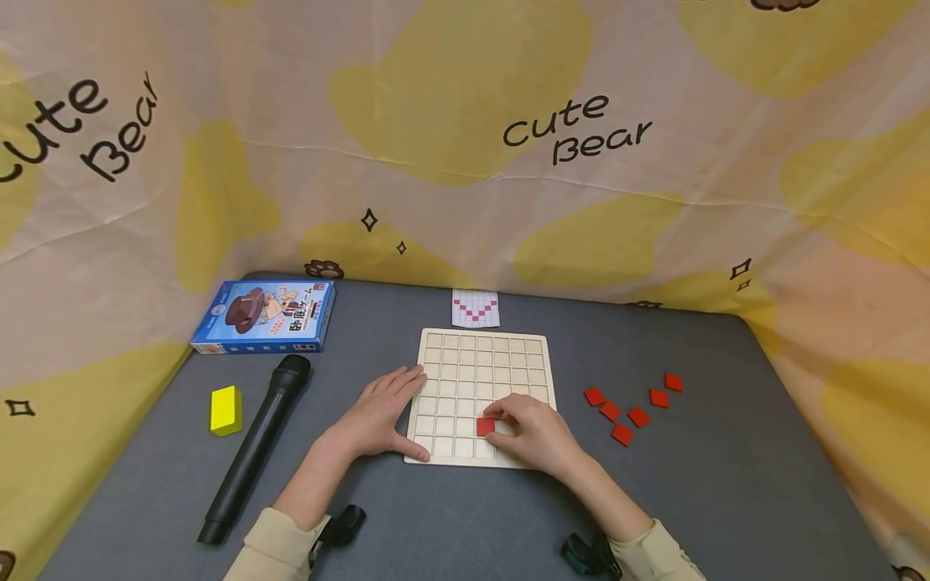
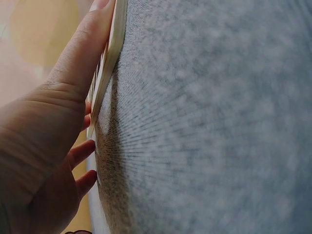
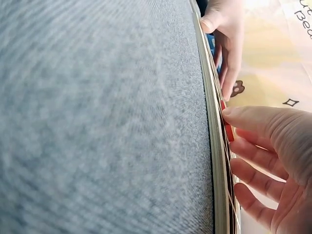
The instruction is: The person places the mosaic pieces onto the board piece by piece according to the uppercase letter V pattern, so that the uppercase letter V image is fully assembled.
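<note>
A pale wooden grid board [image 1: 450, 363] lies flat on the grey table. My left hand [image 1: 378, 411] rests at its left edge, fingers spread along the side and thumb at the near left corner; the left wrist view shows that thumb [image 2: 78, 53] along the board's edge. Over the near part of the grid, my right hand [image 1: 538, 432] pinches a small red square tile [image 1: 485, 428] between thumb and index finger. Seen from the right wrist, the tile [image 3: 227, 126] is tilted up at the board's surface, with the other fingers loosely bent beside it.
Several red tiles [image 1: 638, 417] lie scattered right of the board. Behind it is a small card [image 1: 475, 309] with a pink V-shaped pattern. On the left are a blue box [image 1: 269, 315], a black microphone [image 1: 250, 452] and a yellow block [image 1: 226, 411]. A printed curtain [image 1: 436, 186] encloses the table.
</note>
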Available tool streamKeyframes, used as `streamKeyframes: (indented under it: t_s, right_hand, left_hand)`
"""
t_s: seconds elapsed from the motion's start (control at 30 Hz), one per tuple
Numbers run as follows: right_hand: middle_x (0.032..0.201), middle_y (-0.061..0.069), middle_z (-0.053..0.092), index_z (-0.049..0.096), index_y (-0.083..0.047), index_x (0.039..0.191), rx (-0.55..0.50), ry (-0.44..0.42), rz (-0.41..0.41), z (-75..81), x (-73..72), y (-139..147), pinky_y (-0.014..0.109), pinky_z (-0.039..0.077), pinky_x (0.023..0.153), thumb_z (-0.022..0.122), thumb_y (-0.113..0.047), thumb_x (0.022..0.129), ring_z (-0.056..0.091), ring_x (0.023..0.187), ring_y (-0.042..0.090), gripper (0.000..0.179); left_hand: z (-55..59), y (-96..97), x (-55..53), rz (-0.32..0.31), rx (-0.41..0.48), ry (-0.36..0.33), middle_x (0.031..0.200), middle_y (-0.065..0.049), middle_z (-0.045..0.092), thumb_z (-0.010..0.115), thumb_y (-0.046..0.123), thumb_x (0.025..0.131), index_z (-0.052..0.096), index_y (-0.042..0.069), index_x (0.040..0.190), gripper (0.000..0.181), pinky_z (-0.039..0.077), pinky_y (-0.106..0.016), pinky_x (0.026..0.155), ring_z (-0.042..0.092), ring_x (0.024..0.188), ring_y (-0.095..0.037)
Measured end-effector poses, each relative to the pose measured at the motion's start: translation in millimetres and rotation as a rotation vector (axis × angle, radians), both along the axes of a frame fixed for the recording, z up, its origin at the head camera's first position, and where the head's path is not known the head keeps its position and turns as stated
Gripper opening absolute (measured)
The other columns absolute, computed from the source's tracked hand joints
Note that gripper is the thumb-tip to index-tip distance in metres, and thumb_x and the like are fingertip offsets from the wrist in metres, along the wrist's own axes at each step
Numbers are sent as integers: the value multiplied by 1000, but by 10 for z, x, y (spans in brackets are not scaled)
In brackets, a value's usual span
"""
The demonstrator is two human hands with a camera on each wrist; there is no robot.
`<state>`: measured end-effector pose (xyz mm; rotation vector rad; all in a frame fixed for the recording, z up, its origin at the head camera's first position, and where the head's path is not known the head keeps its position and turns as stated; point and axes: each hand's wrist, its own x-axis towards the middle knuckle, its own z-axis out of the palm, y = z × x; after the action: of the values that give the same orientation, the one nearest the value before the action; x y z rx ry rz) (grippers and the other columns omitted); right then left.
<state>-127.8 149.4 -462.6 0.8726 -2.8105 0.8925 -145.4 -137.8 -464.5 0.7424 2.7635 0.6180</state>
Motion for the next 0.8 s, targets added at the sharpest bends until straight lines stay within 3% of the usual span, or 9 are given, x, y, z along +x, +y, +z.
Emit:
streamKeyframes:
  t_s: [0.33,0.47,0.67,0.8]
  right_hand:
    - [90,-8,64,72,-18,103,-44,10,30,-8,0,40,25,48,71,78,-19,82,55,80,9,22]
    - [97,-8,67,73,-17,105,-78,-23,-2,1,0,131,27,51,75,78,-17,83,58,83,9,22]
    - [90,-9,66,74,-15,104,-152,-74,-73,23,-27,366,27,50,68,78,-14,82,58,78,11,22]
    - [85,-7,64,75,-14,103,-158,-35,-154,11,-65,583,25,48,63,79,-12,82,56,73,11,21]
  left_hand:
    - [-7,-1,7,8,13,-23,160,-11,23,80,67,63,28,6,154,121,17,-57,114,16,146,-35]
    - [-22,-7,13,8,22,-15,160,-11,24,79,68,63,29,6,154,121,17,-57,114,16,146,-35]
    - [-36,-15,18,15,30,5,159,-11,25,81,66,62,30,6,153,121,18,-57,114,18,146,-35]
    - [-36,-1,19,22,28,-1,159,-11,24,81,67,61,30,6,153,121,18,-57,114,17,146,-35]
